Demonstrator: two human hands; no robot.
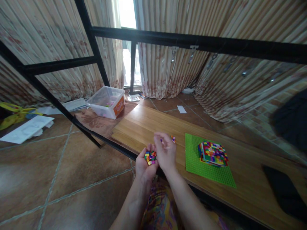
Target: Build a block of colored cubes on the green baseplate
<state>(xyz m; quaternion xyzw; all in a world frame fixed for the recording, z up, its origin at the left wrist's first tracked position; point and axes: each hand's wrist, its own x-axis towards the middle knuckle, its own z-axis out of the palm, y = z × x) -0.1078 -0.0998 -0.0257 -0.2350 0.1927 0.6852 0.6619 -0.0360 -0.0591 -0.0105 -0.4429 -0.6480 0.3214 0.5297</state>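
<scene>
Small bricks cupped in my left palm, my right hand picking among them.

The long pale wooden board (153, 124) lies under and ahead of my hands, a flat bed for the square green studded baseplate (208, 171) to my right, which carries a stacked multicoloured brick slab (213, 154). My left hand (144, 164) curls upward as a cup so the heap of tiny coloured plastic bricks (150, 157) cannot spill; my right hand (165, 151) hovers just over it, fingers pinched narrow, seemingly on a tiny piece I cannot make out. A few loose bricks (173, 138) sit just beyond.
</scene>
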